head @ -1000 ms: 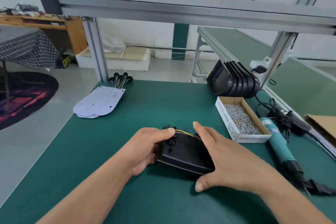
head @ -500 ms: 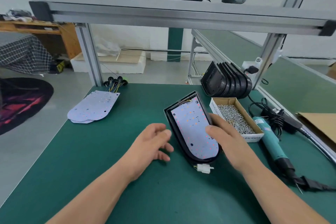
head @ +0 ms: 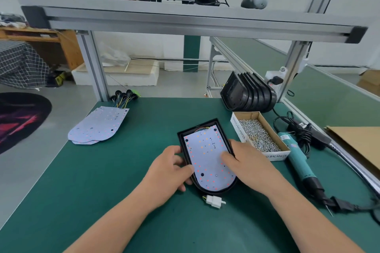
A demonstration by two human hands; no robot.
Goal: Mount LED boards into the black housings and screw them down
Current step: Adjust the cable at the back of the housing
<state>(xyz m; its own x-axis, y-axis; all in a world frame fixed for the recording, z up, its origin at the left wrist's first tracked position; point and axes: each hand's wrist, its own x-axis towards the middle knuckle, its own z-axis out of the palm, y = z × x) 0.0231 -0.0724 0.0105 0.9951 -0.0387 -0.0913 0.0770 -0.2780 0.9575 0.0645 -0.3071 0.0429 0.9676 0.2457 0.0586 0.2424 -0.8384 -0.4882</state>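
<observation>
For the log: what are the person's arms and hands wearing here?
Nothing visible. Both forearms are bare right to the bottom edge of the frame, no sleeves showing. The left hand and right hand have no gloves, rings, watch or wrist strap.

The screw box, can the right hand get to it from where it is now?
Probably yes. The right hand rests on the LED board in the housing, and the open screw box sits just beyond it on the same side. Nothing lies between them, and the box top is uncovered.
</observation>
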